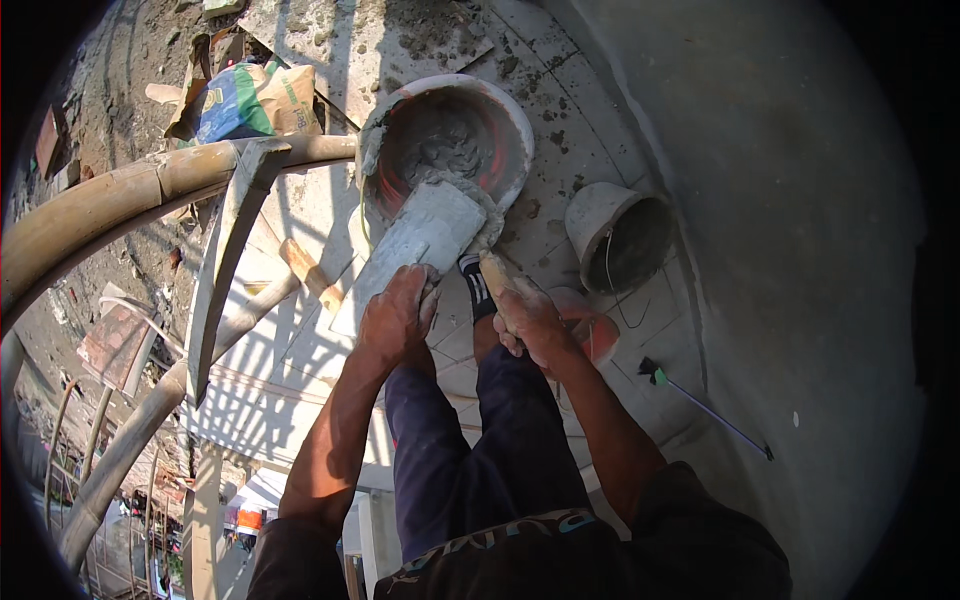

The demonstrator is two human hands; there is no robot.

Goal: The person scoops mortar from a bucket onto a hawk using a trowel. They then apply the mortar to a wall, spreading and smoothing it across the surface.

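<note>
In my left hand (398,308) is the near end of a flat, pale board (425,232) smeared with mortar. Its far end reaches over the near rim of a round basin (517,125), which has wet grey mortar (445,150) inside. My right hand (528,318) is closed around a wooden handle (494,278) caked with mortar; I cannot tell what tool it belongs to. A grey bucket (585,215) stands to the right of the basin. Partly hidden behind my right wrist is an orange-red container (603,335). My foot in a dark striped shoe (477,287) shows between the hands.
Bent bamboo poles (110,205) with a wooden crosspiece (225,265) form a barrier at left. Beyond them lie a torn paper sack (285,98) and rubble. A short wooden piece (305,268) rests on the tiles. A thin brush-ended stick (710,408) lies right, near a grey wall (800,250).
</note>
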